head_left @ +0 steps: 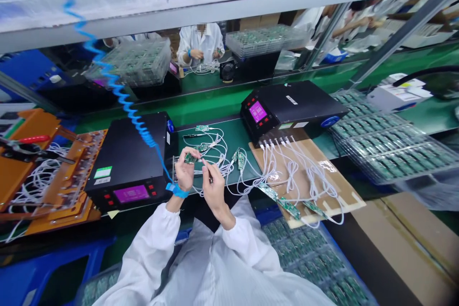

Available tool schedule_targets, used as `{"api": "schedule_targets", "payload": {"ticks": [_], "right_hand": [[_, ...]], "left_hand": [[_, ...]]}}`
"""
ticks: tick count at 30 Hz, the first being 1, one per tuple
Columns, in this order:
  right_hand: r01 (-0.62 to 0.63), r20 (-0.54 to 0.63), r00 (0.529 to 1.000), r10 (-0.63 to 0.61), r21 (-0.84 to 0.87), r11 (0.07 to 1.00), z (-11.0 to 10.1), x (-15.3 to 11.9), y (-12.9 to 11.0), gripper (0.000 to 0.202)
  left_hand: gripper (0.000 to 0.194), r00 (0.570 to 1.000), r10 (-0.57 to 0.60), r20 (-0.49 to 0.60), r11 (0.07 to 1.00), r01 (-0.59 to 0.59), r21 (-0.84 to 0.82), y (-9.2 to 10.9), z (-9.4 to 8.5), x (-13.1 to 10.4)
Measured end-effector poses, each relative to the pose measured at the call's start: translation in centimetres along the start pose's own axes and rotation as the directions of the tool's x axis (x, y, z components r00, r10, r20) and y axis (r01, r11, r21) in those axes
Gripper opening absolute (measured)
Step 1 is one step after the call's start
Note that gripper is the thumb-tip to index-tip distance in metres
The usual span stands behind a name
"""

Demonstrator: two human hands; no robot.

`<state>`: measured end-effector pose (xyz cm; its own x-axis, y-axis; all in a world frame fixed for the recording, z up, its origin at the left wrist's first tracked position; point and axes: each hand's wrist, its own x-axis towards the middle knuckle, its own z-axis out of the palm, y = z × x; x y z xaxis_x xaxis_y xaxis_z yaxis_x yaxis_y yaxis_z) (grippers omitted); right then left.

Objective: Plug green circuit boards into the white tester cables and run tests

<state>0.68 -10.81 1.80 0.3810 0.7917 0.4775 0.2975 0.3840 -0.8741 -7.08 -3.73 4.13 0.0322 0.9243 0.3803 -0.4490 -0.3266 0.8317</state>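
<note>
My left hand [184,172], with a blue wrist strap [178,190] on its wrist, is closed on a small green circuit board [190,158]. Close beside it, my right hand [214,185] pinches the end of a white cable at the board's edge. Whether the plug sits in the board cannot be made out. Behind my hands, more boards [204,147] lie among tangled white cables [224,168] on the green bench. Other wired boards [289,209] rest on a brown cardboard sheet [344,203] to the right.
Black testers with pink screens stand left [131,162] and right [294,105]. An orange fixture [77,177] is at far left. Trays of boards [387,138] lie at right, others by my lap [315,258]. A coiled blue cord [118,91] hangs ahead. Across the bench sits a person [202,48].
</note>
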Motion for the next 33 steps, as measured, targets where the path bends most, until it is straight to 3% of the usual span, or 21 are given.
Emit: {"api": "schedule_targets", "payload": {"ticks": [10, 17, 29, 33], "right_hand": [[0.164, -0.046, 0.985, -0.164, -0.009, 0.986, 0.9, -0.4, -1.7, 0.021], [0.214, -0.081, 0.973, -0.216, -0.034, 0.976, 0.7, 0.3, -2.4, 0.015], [0.247, -0.041, 0.967, -0.252, -0.094, 0.964, 0.4, 0.5, -2.3, 0.012], [0.265, -0.038, 0.962, -0.27, -0.108, 0.958, 0.5, 0.5, -2.2, 0.014]], "left_hand": [[0.033, 0.996, 0.019, 0.088, 0.993, -0.029, 0.115, -0.1, -0.5, -1.2], [0.032, 0.994, 0.032, 0.103, 0.99, -0.046, 0.135, 0.1, -0.4, -1.4], [0.043, 0.991, 0.047, 0.129, 0.9, -0.098, 0.424, 0.7, -0.4, -1.8], [0.042, 0.988, 0.038, 0.147, 0.889, -0.101, 0.446, 1.0, -0.5, -1.7]]}}
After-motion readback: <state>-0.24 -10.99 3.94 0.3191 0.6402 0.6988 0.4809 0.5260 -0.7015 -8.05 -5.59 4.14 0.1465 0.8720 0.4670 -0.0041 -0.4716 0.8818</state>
